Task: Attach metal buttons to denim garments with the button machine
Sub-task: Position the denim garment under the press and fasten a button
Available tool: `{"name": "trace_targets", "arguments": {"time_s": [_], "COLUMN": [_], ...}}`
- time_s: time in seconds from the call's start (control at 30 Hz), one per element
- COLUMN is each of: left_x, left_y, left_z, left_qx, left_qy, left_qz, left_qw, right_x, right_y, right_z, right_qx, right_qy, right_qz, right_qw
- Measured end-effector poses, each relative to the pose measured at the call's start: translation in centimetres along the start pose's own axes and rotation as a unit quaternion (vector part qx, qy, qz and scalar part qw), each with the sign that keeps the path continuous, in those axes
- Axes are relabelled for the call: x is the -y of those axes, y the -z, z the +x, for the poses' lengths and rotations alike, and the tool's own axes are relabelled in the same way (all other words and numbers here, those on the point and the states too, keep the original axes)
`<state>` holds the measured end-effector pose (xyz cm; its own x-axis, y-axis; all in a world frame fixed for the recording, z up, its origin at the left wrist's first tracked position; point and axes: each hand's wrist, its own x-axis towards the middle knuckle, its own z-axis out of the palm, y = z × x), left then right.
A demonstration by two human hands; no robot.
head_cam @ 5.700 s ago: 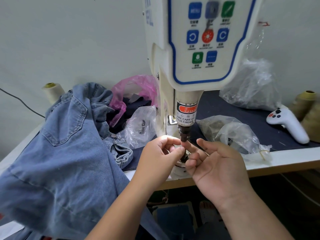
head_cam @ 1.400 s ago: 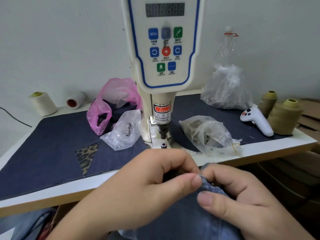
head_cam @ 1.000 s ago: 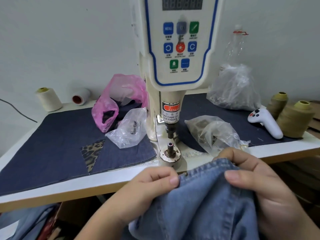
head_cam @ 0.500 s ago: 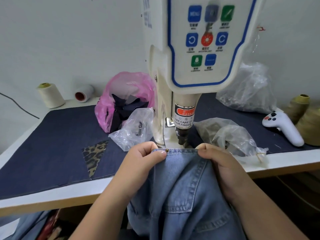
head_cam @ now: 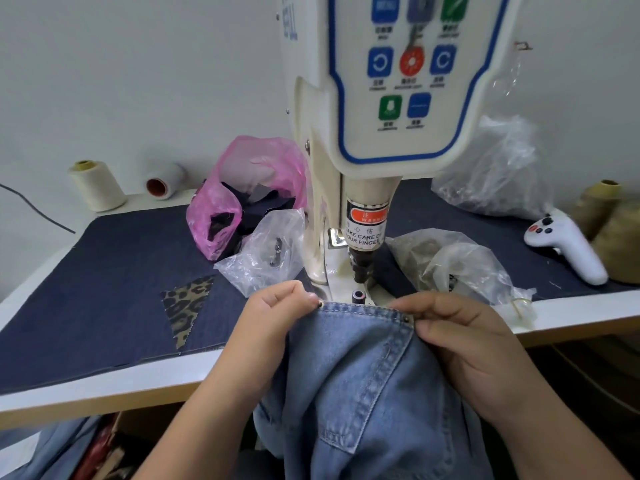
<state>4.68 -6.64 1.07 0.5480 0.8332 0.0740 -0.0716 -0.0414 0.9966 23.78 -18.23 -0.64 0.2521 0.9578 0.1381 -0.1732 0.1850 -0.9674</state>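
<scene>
**Denim garment held up to the button machine, edge not yet on the die**

The denim garment hangs from the person's lap up to the front edge of the table, its stitched hem stretched flat just in front of the machine's lower die. The left hand pinches the hem's left corner between curled fingers and thumb, right beside a small rivet. The right hand grips the right corner the same way, thumb pressed next to a second rivet. Both hands are closed on cloth; neither is free.

Just behind the hem stands the lower die, and directly above it the dark punch of the button machine, under a red warning label. Left of the machine lie a clear bag and a pink bag; right of it, another clear bag and a white controller. Thread cones stand farthest back on the left.

The risks, as I judge them: the fingertips sit close to the punch line, so a press fired while they are sliding the hem forward could catch them. Slack or skewed cloth over the die would set the button off its mark or through a fold.
</scene>
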Motion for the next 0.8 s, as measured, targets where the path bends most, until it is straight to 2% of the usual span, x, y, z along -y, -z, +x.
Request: {"name": "trace_targets", "arguments": {"time_s": [0.1,0.2,0.27,0.3,0.43,0.57,0.67,0.8], "left_x": [-1.0,-2.0,-2.6,-2.9,-3.6,-3.7,-3.2,-2.1], "left_y": [-0.3,-0.7,-0.9,-1.1,-0.4,0.0,-0.2,-0.7], "left_z": [-0.8,-0.7,-1.2,-1.7,-3.4,-3.8,-3.9,-4.2], "left_qx": [0.017,0.045,0.092,0.12,0.212,0.291,0.264,0.224], "left_qy": [0.014,0.018,-0.001,-0.014,-0.016,0.007,-0.016,-0.02], "left_qz": [-0.068,-0.008,0.006,-0.008,-0.036,-0.02,0.014,0.118], "left_qw": [0.997,0.999,0.996,0.993,0.976,0.957,0.964,0.967], "right_x": [1.0,2.1,2.3,2.3,2.8,3.9,4.4,5.5], "right_y": [0.1,-0.8,-1.7,-1.8,-1.3,-1.2,-1.3,-1.1], "right_z": [-0.9,-1.9,-2.3,-2.4,-3.3,-3.9,-4.4,-4.5], "right_qx": [0.012,0.086,0.079,0.057,0.004,-0.007,-0.037,-0.079], "right_qy": [0.016,-0.013,0.008,0.026,0.056,0.047,0.035,0.055], "right_qz": [-0.042,-0.1,-0.182,-0.182,-0.06,0.015,0.071,0.109], "right_qw": [0.999,0.991,0.98,0.981,0.997,0.999,0.996,0.989]}}
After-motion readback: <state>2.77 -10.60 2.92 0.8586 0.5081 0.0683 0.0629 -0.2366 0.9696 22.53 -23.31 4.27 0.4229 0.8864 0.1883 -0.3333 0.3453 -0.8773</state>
